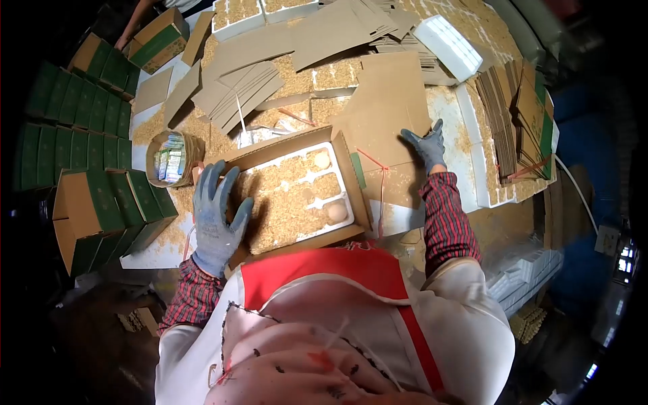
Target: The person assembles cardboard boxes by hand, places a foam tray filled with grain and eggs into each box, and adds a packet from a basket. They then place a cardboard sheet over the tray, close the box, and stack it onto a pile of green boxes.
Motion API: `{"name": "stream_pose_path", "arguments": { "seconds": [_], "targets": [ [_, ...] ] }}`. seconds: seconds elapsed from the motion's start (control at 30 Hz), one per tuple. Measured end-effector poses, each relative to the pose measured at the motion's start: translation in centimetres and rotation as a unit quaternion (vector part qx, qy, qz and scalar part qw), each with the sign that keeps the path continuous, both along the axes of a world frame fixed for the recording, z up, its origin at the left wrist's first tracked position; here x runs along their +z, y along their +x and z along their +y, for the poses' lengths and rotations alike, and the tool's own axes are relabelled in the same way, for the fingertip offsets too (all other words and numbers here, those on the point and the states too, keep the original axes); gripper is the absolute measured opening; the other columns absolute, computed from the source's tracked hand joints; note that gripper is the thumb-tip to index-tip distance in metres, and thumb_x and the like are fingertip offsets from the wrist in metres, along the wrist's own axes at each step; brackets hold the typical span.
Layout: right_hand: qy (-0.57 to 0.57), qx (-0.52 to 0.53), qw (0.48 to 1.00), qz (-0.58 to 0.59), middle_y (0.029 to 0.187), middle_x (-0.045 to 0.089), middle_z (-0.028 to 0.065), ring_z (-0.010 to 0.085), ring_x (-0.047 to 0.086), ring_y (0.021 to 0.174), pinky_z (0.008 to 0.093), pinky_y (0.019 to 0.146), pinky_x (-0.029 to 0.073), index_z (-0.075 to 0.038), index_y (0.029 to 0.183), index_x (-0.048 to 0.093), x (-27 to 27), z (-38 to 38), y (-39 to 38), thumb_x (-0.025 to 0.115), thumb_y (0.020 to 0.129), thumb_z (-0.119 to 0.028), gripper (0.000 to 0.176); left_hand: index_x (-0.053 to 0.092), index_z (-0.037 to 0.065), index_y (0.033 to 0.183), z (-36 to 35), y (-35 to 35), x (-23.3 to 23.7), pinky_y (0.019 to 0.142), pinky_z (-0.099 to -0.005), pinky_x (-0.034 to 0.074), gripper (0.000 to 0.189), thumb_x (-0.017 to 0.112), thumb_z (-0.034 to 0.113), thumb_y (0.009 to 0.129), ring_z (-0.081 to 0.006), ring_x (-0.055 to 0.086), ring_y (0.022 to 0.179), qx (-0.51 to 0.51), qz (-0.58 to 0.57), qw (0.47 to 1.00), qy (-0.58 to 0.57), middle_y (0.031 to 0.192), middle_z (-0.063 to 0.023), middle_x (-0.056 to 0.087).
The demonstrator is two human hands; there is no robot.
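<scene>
An open cardboard box (352, 162) stands at the table's front edge, holding a white foam tray (345, 192) filled with light brown shavings (280, 209). Two eggs show at the tray's right side, one egg (322, 160) at the upper corner and another egg (336, 212) at the lower one. My left hand (219, 212), in a grey-blue glove, lies over the box's left side with its fingers spread. To the right of the box, my right hand (428, 145), gloved alike, has its fingers apart above a flat cardboard sheet (385, 101).
A round basket (192, 152) with small packets is left of the box. Green cartons (81, 155) stack up at the far left. Folded cardboard (496, 115) stands at the right. A white foam lid (449, 47) lies at the back. Another person's arm (138, 20) shows at the upper left.
</scene>
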State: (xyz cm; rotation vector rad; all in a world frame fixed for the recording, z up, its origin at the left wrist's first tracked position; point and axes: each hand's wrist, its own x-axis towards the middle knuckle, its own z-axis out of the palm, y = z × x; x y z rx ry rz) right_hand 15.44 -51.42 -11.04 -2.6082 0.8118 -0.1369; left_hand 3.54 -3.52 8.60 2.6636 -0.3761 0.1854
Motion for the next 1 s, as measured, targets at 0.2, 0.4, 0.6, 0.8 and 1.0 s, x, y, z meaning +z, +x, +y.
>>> {"name": "stream_pose_path", "arguments": {
  "seconds": [0.2, 0.4, 0.6, 0.8, 1.0],
  "targets": [
    [0.515, 0.085, 0.847, -0.096, 0.130, 0.058, 0.0191, 0.0278, 0.061, 0.112, 0.0367, 0.092, 0.053, -0.002, 0.154, 0.002, -2.1, -2.1, 5.5, 0.089, 0.067, -0.011, 0.123, 0.052, 0.007, 0.134, -3.0, 1.3, -0.3, 0.112, -0.0504, 0.029, 0.052, 0.069, 0.018, 0.086, -0.0386, 0.039, 0.133, 0.049, -0.002, 0.998, 0.036, 0.140, -0.0170, 0.046],
    [0.450, 0.159, 0.862, -0.170, 0.111, 0.066, 0.0108, 0.0175, 0.063, 0.097, 0.0283, 0.084, 0.054, 0.004, 0.133, 0.046, 1.1, -3.5, 5.6, 0.080, 0.075, -0.001, 0.067, 0.054, 0.008, 0.132, -4.5, 1.7, -1.2, 0.111, -0.0505, 0.029, 0.049, 0.068, 0.019, 0.086, -0.0378, 0.040, 0.132, 0.074, -0.049, 0.990, 0.106, 0.139, -0.0156, 0.047],
    [0.312, 0.064, 0.904, -0.286, 0.132, 0.051, 0.0221, 0.0282, 0.056, 0.113, 0.0385, 0.097, 0.046, 0.008, 0.137, 0.039, 4.7, -10.5, 11.1, 0.080, 0.079, -0.026, 0.079, 0.056, 0.008, 0.130, -4.7, 1.9, -1.1, 0.110, -0.0490, 0.030, 0.045, 0.067, 0.019, 0.087, -0.0369, 0.042, 0.131, 0.099, -0.049, 0.989, 0.096, 0.138, -0.0149, 0.049],
    [0.083, 0.396, 0.886, -0.227, 0.130, 0.056, 0.0181, 0.0345, 0.053, 0.120, 0.0418, 0.100, 0.046, -0.006, 0.123, 0.061, 0.4, 2.7, 3.4, 0.069, 0.087, -0.018, 0.039, 0.059, 0.009, 0.128, -4.5, 1.9, -1.6, 0.107, -0.0454, 0.035, 0.044, 0.068, 0.013, 0.085, -0.0354, 0.047, 0.126, 0.128, -0.073, 0.984, 0.101, 0.134, -0.0155, 0.052],
    [-0.047, 0.584, 0.801, -0.127, 0.142, 0.044, 0.0228, 0.0395, 0.040, 0.132, 0.0458, 0.109, 0.035, -0.015, 0.148, 0.038, -9.7, 12.6, 11.9, 0.062, 0.083, -0.022, 0.069, 0.054, 0.007, 0.133, -3.8, 1.4, -1.2, 0.108, -0.0438, 0.037, 0.046, 0.064, 0.007, 0.088, -0.0362, 0.045, 0.130, 0.199, -0.086, 0.976, 0.021, 0.136, -0.0159, 0.051]
  ]
}}
